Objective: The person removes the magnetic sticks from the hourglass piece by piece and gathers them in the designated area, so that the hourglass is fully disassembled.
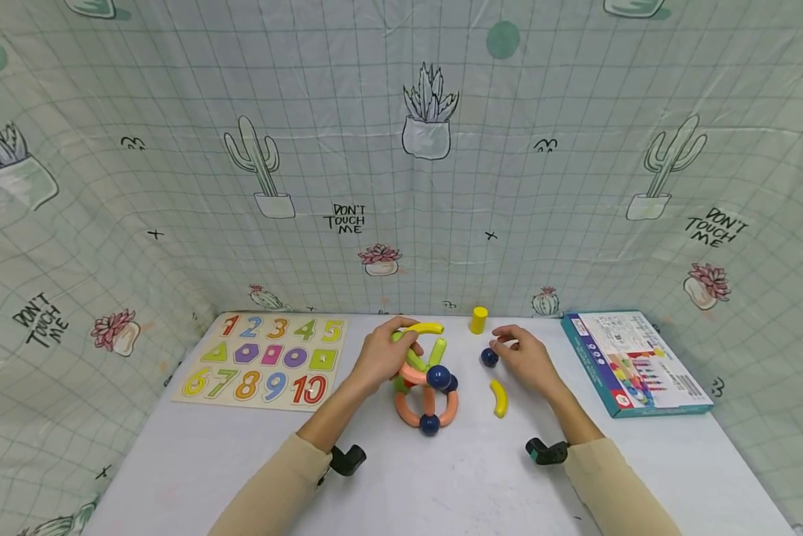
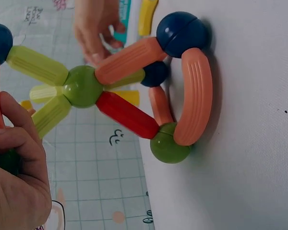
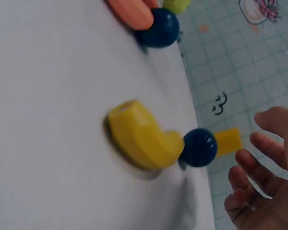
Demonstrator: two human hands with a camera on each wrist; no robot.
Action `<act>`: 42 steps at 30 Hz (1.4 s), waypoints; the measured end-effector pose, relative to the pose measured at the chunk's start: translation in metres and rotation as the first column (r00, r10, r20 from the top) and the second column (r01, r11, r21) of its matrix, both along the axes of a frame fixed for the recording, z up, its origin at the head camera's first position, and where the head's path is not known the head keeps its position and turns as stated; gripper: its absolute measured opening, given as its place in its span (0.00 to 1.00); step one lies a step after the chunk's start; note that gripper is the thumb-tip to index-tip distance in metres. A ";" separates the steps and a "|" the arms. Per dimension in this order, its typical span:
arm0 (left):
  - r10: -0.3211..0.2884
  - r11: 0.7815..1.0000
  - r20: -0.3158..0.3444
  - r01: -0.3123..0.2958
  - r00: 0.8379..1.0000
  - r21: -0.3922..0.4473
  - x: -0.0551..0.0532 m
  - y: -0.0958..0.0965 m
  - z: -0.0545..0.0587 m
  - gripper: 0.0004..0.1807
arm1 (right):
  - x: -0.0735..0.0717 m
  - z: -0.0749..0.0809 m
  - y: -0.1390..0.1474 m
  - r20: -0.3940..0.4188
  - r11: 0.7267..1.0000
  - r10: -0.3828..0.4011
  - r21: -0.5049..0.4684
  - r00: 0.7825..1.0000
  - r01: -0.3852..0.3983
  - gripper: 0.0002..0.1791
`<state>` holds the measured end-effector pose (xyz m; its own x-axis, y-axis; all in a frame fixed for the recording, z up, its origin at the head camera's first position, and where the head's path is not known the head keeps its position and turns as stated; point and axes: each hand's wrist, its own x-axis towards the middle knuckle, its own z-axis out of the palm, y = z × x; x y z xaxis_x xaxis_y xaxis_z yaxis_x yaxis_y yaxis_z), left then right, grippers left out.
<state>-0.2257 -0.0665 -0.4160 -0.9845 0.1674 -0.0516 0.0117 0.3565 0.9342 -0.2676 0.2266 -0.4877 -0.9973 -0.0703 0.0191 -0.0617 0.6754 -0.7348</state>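
Observation:
A magnetic stick-and-ball frame stands on the table: salmon curved rods (image 2: 197,96), a red rod (image 2: 127,115), light-green rods (image 1: 437,351) and blue balls (image 1: 438,377). My left hand (image 1: 383,356) grips its upper part, with the fingers round a salmon rod beside a dark green ball (image 2: 6,162) in the left wrist view. A yellow curved rod (image 1: 426,327) shows at the top, just beyond those fingers. To the right, my right hand (image 1: 525,359) hovers beside a loose blue ball (image 1: 489,357), its fingers relaxed and spread in the right wrist view.
A loose yellow curved rod (image 1: 500,398) lies nearer me than the ball. Behind stands a yellow cylinder (image 1: 478,320). The number-and-shape puzzle board (image 1: 262,362) lies at left, a flat toy box (image 1: 636,363) at right. A patterned cloth (image 1: 401,186) hangs behind the table.

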 end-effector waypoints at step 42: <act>-0.186 0.959 0.053 0.170 0.981 0.227 0.009 -0.015 -0.009 0.20 | 0.027 0.058 -0.084 -0.125 0.900 0.268 -0.322 0.955 -0.295 0.19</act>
